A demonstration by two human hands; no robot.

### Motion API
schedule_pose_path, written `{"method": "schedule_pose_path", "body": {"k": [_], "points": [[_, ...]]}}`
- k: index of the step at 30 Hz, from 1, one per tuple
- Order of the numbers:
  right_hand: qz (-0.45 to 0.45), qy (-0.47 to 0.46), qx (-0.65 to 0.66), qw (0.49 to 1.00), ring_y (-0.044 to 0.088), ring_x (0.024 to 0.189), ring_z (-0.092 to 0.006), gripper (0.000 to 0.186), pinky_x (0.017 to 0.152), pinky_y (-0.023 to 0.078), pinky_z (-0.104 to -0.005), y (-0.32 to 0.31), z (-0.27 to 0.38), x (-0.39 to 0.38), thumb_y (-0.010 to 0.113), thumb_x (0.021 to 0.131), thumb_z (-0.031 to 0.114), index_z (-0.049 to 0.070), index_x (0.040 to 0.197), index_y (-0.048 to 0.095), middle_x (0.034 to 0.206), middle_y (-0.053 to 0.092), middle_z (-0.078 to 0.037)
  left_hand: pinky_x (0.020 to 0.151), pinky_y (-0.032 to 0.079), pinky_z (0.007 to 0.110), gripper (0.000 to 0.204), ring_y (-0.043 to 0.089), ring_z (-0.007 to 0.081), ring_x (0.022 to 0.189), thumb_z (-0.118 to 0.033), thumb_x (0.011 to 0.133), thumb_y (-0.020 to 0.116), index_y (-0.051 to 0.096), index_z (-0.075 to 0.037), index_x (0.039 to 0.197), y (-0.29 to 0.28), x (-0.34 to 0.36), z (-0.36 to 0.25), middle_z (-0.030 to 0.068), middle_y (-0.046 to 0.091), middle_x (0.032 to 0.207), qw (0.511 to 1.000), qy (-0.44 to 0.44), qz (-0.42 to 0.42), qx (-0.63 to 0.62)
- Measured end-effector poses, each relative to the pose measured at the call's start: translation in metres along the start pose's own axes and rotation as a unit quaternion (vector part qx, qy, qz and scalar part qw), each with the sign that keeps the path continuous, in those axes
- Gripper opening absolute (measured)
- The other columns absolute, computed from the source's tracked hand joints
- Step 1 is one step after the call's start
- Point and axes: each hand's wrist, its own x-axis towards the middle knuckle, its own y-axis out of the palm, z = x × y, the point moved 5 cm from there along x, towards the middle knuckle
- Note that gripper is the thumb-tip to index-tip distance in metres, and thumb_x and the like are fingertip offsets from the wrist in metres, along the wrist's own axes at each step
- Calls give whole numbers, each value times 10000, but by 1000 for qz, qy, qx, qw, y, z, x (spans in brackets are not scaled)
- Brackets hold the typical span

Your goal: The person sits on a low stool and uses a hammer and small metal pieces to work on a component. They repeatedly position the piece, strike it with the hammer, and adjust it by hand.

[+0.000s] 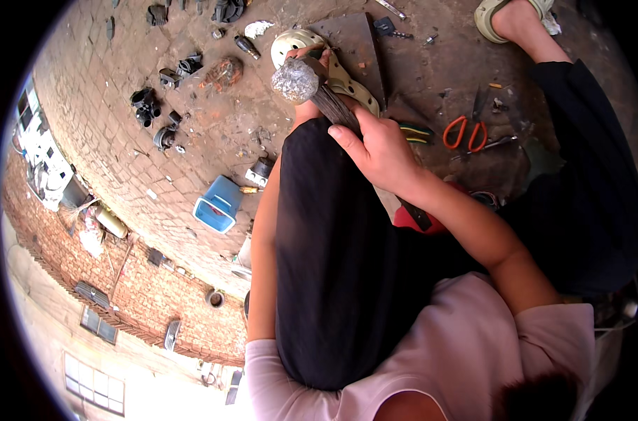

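My right hand (388,153) is closed round the dark wooden handle of a hammer (296,81), raised over my bent left knee. The hammer's worn, silvery striking face is turned up toward me. Past the knee reaches my left arm, and my left hand (313,52) is down by a cream clog (285,43) on my foot. The hammer head covers most of that hand; only a few fingers show, and what they hold, if anything, is hidden. A dark metal plate (357,52) lies on the ground beside the clog.
Orange-handled scissors (465,135) lie to the right, near pliers with green-and-yellow handles (416,132). A blue plastic bin (219,205) stands at left. Several dark metal parts (145,105) are scattered over the brick ground. My other clog (489,21) is at far right.
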Motion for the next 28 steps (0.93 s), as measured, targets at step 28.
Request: {"method": "schedule_pose_path", "body": {"k": [28], "points": [[-23, -27, -10, 999, 615, 597, -411, 473, 528, 466, -471, 6, -6, 1, 561, 967, 407, -50, 846, 543, 624, 596, -222, 765, 492, 412, 168, 624, 310, 849, -189, 816, 744, 725, -89, 950, -3, 1, -8, 120, 644, 899, 1000, 23, -5, -4]]}}
